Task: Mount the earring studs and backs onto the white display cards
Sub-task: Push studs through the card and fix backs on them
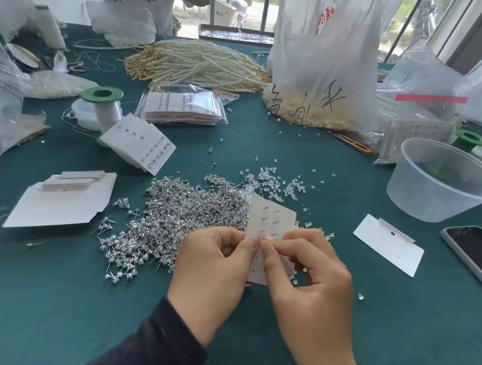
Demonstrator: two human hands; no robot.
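L hand (pixel 212 256) is pinching display card (pixel 272 214) by left edge, above tabletop (pixel 396 329), near centre, long axis near-far. R hand (pixel 308 265) grip is pinching card's mid row, touching L fingertips (pixel 253 243); back inside: cannot tell. Loose backs (pixel 269 179) lying just beyond card.

Green table (pixel 75 299) bears stud heap (pixel 177 214), clear backs (pixel 272 179), blank card (pixel 388 245), tub (pixel 426 200), phone (pixel 479 258)

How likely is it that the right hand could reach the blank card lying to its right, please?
Probably yes: bare cloth lies between the right hand and the blank card, though that hand pinches the held card.
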